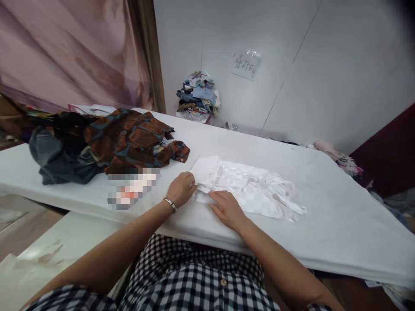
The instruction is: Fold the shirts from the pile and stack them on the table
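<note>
Working at a long white padded table, we see, from the left, a heap of dark grey and rust-brown patterned garments pushed aside, well apart from the piece in hand. Our left hand, a metal bracelet at its wrist, pinches the near corner of a crumpled white cotton shirt lying mid-table, while our right hand presses flat, fingers extended, on its front edge, seemingly to pin it. No containers appear; a mixed-colour clothing stack rests against the wall.
</note>
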Available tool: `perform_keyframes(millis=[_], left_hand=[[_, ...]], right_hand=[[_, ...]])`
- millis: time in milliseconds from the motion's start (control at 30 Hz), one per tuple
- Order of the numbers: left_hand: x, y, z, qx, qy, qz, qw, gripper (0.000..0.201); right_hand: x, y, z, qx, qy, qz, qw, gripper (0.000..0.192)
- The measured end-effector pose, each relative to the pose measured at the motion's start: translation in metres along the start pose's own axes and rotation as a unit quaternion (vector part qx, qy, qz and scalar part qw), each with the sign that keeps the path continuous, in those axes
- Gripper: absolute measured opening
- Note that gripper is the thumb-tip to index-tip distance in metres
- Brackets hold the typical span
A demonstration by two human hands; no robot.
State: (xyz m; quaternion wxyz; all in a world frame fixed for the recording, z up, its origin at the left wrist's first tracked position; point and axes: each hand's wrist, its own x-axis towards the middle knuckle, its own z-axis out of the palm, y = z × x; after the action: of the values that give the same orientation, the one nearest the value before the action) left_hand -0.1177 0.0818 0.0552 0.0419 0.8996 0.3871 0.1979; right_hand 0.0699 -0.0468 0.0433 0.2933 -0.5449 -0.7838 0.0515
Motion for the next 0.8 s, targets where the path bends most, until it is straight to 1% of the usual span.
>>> perform_keyframes(millis=[100, 167, 200, 267, 333, 367, 400, 467, 500, 567, 600, 633, 667, 733, 800], left_hand=[[-0.005, 0.006, 0.004, 0.044, -0.040, 0.019, 0.998, 0.006], [-0.007, 0.007, 0.006, 0.047, -0.040, 0.024, 0.998, 0.008], [-0.007, 0.007, 0.006, 0.049, -0.039, 0.027, 0.998, 0.009], [-0.007, 0.007, 0.006, 0.053, -0.034, 0.033, 0.997, 0.011], [-0.006, 0.008, 0.005, 0.053, -0.030, 0.043, 0.997, 0.012], [-0.006, 0.008, 0.005, 0.051, -0.031, 0.048, 0.997, 0.014], [-0.006, 0.009, 0.005, 0.047, -0.034, 0.052, 0.997, 0.016], [-0.007, 0.009, 0.006, 0.029, -0.043, 0.054, 0.997, 0.018], [-0.007, 0.008, 0.006, 0.012, -0.048, 0.052, 0.997, 0.018], [-0.007, 0.002, 0.006, -0.046, -0.057, 0.040, 0.997, 0.010], [-0.005, -0.002, 0.005, -0.084, -0.057, 0.029, 0.994, 0.006], [-0.003, -0.008, 0.004, -0.119, -0.052, 0.014, 0.991, 0.008], [0.000, -0.013, 0.002, -0.148, -0.039, -0.010, 0.988, 0.015], [0.009, -0.025, -0.002, -0.176, -0.018, -0.091, 0.980, 0.032], [0.020, -0.033, -0.003, -0.176, -0.036, -0.185, 0.966, 0.049]], right_hand=[[0.007, -0.001, 0.006, -0.037, -0.044, 0.000, 0.998, 0.031], [0.010, -0.002, 0.007, -0.061, -0.070, 0.018, 0.996, 0.025], [0.010, -0.003, 0.007, -0.070, -0.072, 0.027, 0.995, 0.023], [0.012, -0.007, 0.005, -0.086, -0.043, 0.035, 0.995, 0.024], [0.014, -0.011, 0.005, -0.097, -0.010, 0.024, 0.995, 0.028], [0.015, -0.012, 0.006, -0.099, -0.009, 0.013, 0.995, 0.029], [0.016, -0.012, 0.007, -0.099, -0.021, 0.005, 0.995, 0.029], [0.017, -0.011, 0.010, -0.096, -0.062, 0.002, 0.993, 0.025], [0.017, -0.010, 0.011, -0.095, -0.079, 0.008, 0.992, 0.024], [0.017, -0.008, 0.013, -0.095, -0.092, 0.026, 0.991, 0.022], [0.017, -0.008, 0.013, -0.095, -0.094, 0.032, 0.991, 0.021], [0.017, -0.009, 0.012, -0.093, -0.096, 0.037, 0.990, 0.020], [0.017, -0.010, 0.011, -0.089, -0.097, 0.041, 0.990, 0.019], [0.017, -0.015, 0.006, -0.079, -0.092, 0.048, 0.991, 0.017], [0.019, -0.020, 0.003, -0.060, -0.065, 0.052, 0.995, 0.019]])
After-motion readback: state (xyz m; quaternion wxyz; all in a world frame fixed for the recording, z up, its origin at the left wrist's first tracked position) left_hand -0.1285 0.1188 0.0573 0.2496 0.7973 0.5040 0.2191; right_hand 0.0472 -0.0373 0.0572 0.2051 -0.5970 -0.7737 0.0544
